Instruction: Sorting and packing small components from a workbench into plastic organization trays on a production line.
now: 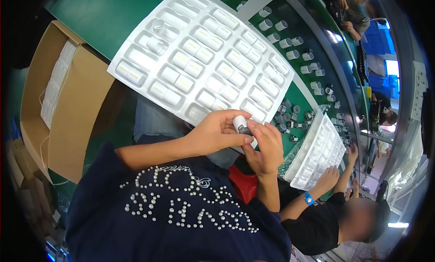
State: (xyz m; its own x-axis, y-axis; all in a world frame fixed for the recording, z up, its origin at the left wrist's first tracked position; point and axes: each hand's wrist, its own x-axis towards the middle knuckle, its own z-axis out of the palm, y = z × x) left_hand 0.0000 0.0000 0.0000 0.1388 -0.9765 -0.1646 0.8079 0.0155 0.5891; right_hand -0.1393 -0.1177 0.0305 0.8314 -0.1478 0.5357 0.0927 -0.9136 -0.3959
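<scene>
Both my hands meet at the near edge of a large white moulded tray (pixel 118 59), holding one small white cylinder with a dark end (pixel 240 123). My left hand (pixel 216 133) grips its white side between thumb and fingers. From the right, the fingers of my right hand (pixel 266 146) close on its dark end. Pairs of white cylinders (pixel 185 64), many with a yellow strip, lie in the tray's rounded pockets. Several pockets at the tray's left are bare, and one beside my left hand is too. A clear, glassy-looking cylinder (pixel 157 26) sits in another pocket.
An open cardboard box (pixel 81 112) with white trays inside stands at left. Rows of loose white cylinders (pixel 285 43) and dark parts (pixel 285 117) cover the green table at right. A co-worker's hand (pixel 328 177) rests by another white tray (pixel 312 160). More people are beyond.
</scene>
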